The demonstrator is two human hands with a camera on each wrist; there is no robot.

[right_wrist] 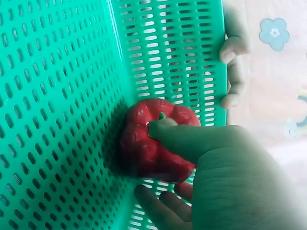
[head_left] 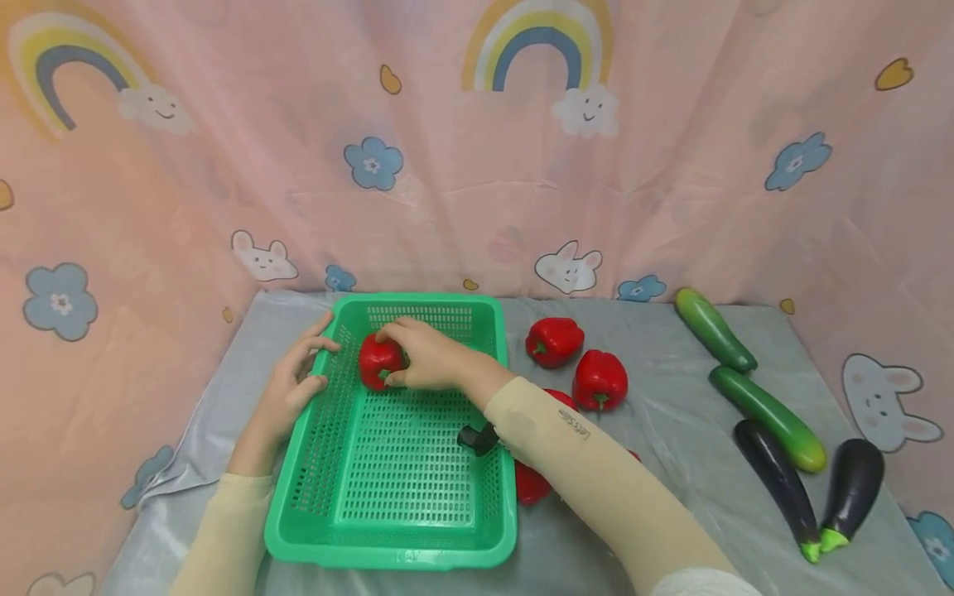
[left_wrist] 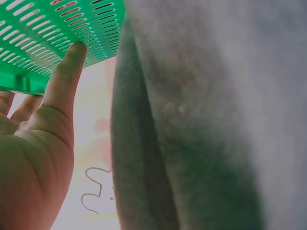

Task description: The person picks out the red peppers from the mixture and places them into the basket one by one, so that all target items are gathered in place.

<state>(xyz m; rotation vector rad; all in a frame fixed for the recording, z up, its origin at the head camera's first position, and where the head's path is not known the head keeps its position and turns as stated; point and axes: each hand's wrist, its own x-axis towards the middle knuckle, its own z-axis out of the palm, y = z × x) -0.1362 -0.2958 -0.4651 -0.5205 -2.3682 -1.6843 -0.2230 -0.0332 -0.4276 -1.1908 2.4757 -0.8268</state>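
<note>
A green perforated plastic basket [head_left: 408, 559] stands on the cloth. Inside it, near the far left corner, my right hand [head_left: 428, 356] holds a red bell pepper [head_left: 376, 364]. In the right wrist view the thumb lies by the green stem of the pepper [right_wrist: 153, 143], and the other fingers are round its far side. My left hand [head_left: 286, 389] is at the basket's left rim, fingertips over the edge and thumb against the outer wall. From the left wrist view, the straight thumb of the left hand [left_wrist: 43, 143] touches the slotted wall of the basket [left_wrist: 91, 28].
Right of the basket lie several red bell peppers [head_left: 599, 381], some partly hidden by the right sleeve [head_left: 596, 463]. Farther right are two green zucchini [head_left: 768, 418] and two dark eggplants [head_left: 853, 488]. A pink patterned curtain [head_left: 447, 232] hangs behind the grey cloth [head_left: 671, 397].
</note>
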